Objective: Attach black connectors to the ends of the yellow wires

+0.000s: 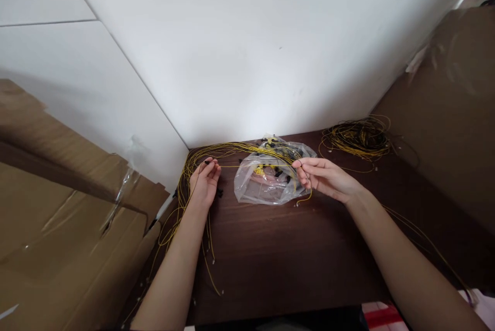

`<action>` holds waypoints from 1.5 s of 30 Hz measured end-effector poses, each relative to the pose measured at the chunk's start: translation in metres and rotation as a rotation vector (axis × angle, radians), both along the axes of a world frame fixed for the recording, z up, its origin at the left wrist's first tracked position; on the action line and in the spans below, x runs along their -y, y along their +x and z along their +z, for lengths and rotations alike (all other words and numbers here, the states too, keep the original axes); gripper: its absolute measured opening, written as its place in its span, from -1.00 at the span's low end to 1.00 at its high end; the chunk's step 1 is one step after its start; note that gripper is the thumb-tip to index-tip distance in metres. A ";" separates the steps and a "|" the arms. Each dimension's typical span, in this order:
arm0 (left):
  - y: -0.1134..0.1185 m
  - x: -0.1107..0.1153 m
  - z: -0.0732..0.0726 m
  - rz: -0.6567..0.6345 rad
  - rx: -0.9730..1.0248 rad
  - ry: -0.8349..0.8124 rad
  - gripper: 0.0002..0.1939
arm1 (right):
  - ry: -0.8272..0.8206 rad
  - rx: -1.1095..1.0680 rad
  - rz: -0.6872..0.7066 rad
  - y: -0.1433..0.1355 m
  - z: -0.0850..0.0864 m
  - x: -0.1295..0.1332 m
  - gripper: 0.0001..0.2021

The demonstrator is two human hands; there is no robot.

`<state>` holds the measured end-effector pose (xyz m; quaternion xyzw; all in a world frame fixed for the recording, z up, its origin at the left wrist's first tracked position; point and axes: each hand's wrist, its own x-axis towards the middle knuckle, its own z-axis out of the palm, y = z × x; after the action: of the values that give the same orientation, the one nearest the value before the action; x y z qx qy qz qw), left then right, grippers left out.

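Note:
My left hand (204,184) is closed, with a small black connector (207,162) and thin wire pinched at its fingertips. My right hand (323,176) pinches thin wires between thumb and fingers. A yellow wire (230,166) and a dark one run nearly straight between the hands. Short yellow ends hang below my right fingers. Behind the hands, a clear plastic bag (247,192) lies on the dark brown table (270,248), with yellow and black small parts in it. A long bundle of yellow wires (188,166) curves over the bag and round behind my left hand.
A coil of yellow and black wires (358,137) lies at the back right. Cardboard boxes stand at the left (73,238) and right (444,130). A white wall (247,52) rises behind the table. Loose wire ends (212,256) trail beside my left forearm.

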<state>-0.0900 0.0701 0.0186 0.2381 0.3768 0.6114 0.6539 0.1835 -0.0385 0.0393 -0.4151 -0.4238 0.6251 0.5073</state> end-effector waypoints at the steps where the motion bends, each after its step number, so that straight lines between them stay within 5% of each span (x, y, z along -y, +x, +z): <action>1: 0.000 0.000 0.000 -0.003 0.004 0.000 -0.85 | 0.000 0.032 -0.045 0.000 -0.001 -0.001 -0.74; 8: -0.003 -0.003 -0.001 0.004 0.061 -0.041 -0.86 | 0.174 0.460 -0.473 0.003 -0.001 -0.003 -0.72; 16: -0.006 -0.006 -0.001 0.016 0.128 -0.069 -0.81 | -0.035 0.359 -0.280 0.031 0.005 0.006 -0.64; 22: -0.007 -0.004 0.002 0.018 0.150 -0.081 -0.79 | -0.155 0.370 -0.409 0.047 -0.007 0.005 -0.66; 35: -0.009 -0.007 -0.001 0.013 0.187 -0.095 -0.81 | 0.001 -0.154 -0.558 0.061 -0.003 0.001 -0.74; 45: -0.009 -0.007 0.001 0.031 0.198 -0.116 -0.79 | 0.315 -0.125 -0.598 0.042 -0.001 -0.004 -0.95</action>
<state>-0.0986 0.0768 0.0196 0.1325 0.3488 0.6190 0.6911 0.2254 -0.0349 0.0385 -0.3982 -0.3429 0.3998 0.7510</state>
